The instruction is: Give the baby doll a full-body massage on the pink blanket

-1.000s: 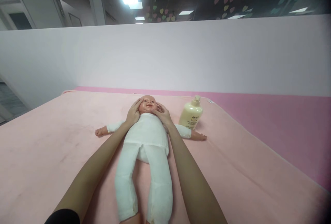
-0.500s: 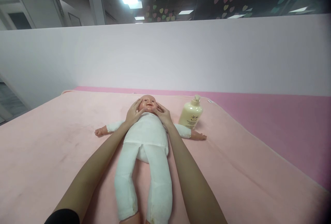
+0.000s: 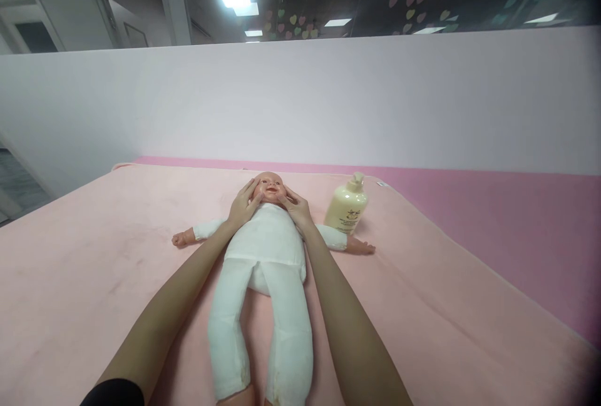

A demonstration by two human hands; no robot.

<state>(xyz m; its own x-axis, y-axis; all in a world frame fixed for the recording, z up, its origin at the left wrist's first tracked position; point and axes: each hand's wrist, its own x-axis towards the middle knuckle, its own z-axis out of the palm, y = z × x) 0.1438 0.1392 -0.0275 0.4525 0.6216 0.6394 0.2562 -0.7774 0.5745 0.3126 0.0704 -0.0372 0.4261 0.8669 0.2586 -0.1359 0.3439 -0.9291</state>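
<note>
A baby doll (image 3: pixel 265 237) with a white cloth body lies on its back, its head at the far end and its arms spread wide. My left hand (image 3: pixel 243 207) cups the left side of the doll's head, thumb on the cheek near the chin and fingers along the temple. On the opposite side, my right hand (image 3: pixel 297 209) holds the other cheek the same way, thumb beside the mouth. Both sets of fingertips are partly hidden behind the head. A pale yellow pump bottle (image 3: pixel 346 209) stands just beyond the doll's arm on the right.
A peach blanket (image 3: pixel 422 306) lies under the doll over a pink surface (image 3: pixel 526 224). Behind it rises a white partition (image 3: pixel 300 102). Dark glass with heart stickers (image 3: pixel 410 0) and a doorway (image 3: pixel 136 18) show above the partition.
My left thumb has shifted slightly outward over the doll's cheek, away from its mouth. The right hand, the doll's body and the bottle look the same.
</note>
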